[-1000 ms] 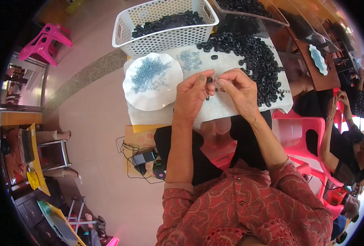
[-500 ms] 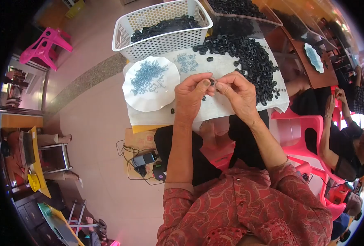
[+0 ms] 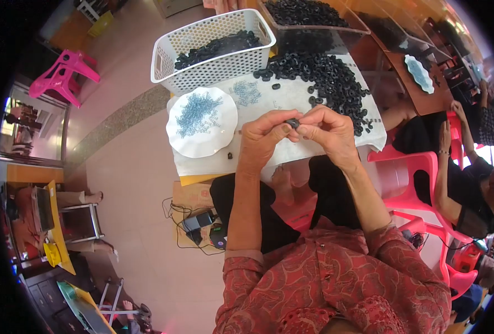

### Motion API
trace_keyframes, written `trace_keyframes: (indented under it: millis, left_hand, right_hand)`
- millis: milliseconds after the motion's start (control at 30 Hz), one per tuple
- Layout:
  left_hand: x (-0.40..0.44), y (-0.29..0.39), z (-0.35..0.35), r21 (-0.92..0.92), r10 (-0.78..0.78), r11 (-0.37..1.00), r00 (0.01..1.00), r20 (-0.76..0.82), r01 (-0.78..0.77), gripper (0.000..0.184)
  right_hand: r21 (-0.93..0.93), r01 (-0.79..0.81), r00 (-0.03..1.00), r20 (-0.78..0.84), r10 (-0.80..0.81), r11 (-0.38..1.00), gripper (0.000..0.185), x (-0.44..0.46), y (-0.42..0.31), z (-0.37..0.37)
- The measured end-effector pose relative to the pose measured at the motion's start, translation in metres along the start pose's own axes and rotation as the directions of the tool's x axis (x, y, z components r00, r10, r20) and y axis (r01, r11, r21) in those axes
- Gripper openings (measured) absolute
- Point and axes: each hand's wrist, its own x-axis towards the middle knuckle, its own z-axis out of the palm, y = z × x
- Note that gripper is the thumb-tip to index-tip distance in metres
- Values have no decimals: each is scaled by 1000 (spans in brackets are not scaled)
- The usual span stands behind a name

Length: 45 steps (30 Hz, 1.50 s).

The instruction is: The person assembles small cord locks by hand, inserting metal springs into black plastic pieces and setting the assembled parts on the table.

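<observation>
Pinching a small black piece (image 3: pixel 292 123) between both hands.
My left hand (image 3: pixel 264 134) and right hand (image 3: pixel 329 132) grip it with thumb and fingertips, above the white cloth (image 3: pixel 280 151), right of the plate (image 3: pixel 202 147).

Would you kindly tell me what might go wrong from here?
The small black piece at the fingertips of the left hand and right hand could slip and drop. The white plate sits at the left edge of the white cloth, so a knock might spill its bluish pieces. The black rings spread toward the cloth's right side, where some may roll off.
</observation>
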Motion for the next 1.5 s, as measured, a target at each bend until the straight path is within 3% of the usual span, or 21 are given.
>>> trace_keyframes:
  millis: [67, 133, 200, 267, 300, 433, 500, 633, 667, 700, 767, 900, 967, 1067, 1100, 1167, 1300, 1367, 1400, 1433, 1500]
  left_hand:
    - [0, 1, 3, 14, -42, 999, 996, 76, 41, 24]
    - [-3, -1, 12, 2, -64, 998, 995, 82, 64, 23]
    - [-16, -9, 20, -42, -147, 988, 988, 47, 149, 23]
    - [-32, -24, 28, 20, -118, 993, 993, -23, 118, 24]
    - [-39, -27, 29, -89, -155, 984, 988, -5, 154, 24]
    - [-60, -43, 37, -179, -183, 970, 980, -83, 166, 24]
    - [-67, -55, 41, -399, -215, 909, 956, -200, 121, 24]
    - [-76, -63, 39, -537, -206, 841, 955, -213, 62, 26]
    - [-78, -62, 38, -550, -230, 832, 946, -228, 69, 26]
    - [-79, -59, 38, -563, -253, 823, 936, -243, 77, 27]
    - [-81, -60, 34, -600, -263, 798, 930, -256, 61, 28]
    - [-84, -63, 29, -642, -249, 767, 930, -271, 19, 28]
    - [-82, -62, 29, -646, -246, 763, 928, -280, 8, 29]
    - [-82, -63, 28, -644, -243, 765, 924, -295, -5, 31]
    - [-83, -63, 28, -638, -242, 770, 922, -303, -8, 31]
    - [-83, -63, 26, -632, -240, 774, 919, -314, -14, 31]
    - [-83, -62, 26, -662, -263, 748, 899, -349, -38, 30]
    - [-83, -63, 25, -690, -252, 721, 905, -343, -60, 30]
    - [-82, -61, 26, -689, -252, 721, 902, -352, -67, 30]
    - [-81, -59, 28, -685, -238, 724, 905, -353, -77, 29]
    - [-80, -56, 33, -684, -228, 724, 907, -354, -85, 28]
  right_hand:
    - [152, -68, 997, 54, 60, 986, 8, -3, -4, -7]
    - [191, -136, 990, 71, 125, 972, 9, -8, -7, -17]
    - [212, -257, 964, 120, 235, 943, 11, -17, -5, -26]
    - [235, -294, 952, 154, 263, 927, 11, -28, -10, -27]
    - [250, -315, 946, 163, 280, 916, 10, -35, -6, -28]
    - [273, -361, 931, 167, 326, 892, 9, -50, 2, -26]
    - [212, -363, 930, 149, 337, 907, 9, -53, 6, -25]
    - [185, -360, 933, 95, 348, 914, 7, -52, 12, -24]
    - [-160, -172, 985, -5, 174, 972, 6, -50, 19, -26]
    - [-497, 9, 999, -35, -30, 868, 5, -48, 19, -26]
    - [-549, 13, 997, -55, -52, 836, 5, -47, 16, -23]
    - [-685, 215, 953, -9, -303, 696, 6, -27, 32, -8]
    - [-718, 200, 959, 3, -284, 667, 8, -18, 42, 1]
    - [-863, 101, 982, 5, -191, 495, 18, -5, 53, 14]
    - [-863, 103, 981, 7, -191, 495, 18, -2, 57, 16]
    - [-928, 52, 996, 20, -90, 368, 17, 4, 67, 18]
    - [-925, 41, 996, 8, -88, 377, 14, 5, 67, 18]
    - [-867, 40, 982, -58, -179, 497, 11, 3, 65, 18]
    - [-842, 138, 957, -24, -290, 522, 9, 1, 61, 14]
    - [-841, 140, 958, -18, -285, 522, 9, -2, 58, 11]
    - [-477, 9, 991, -113, -72, 879, 13, -15, 43, 4]
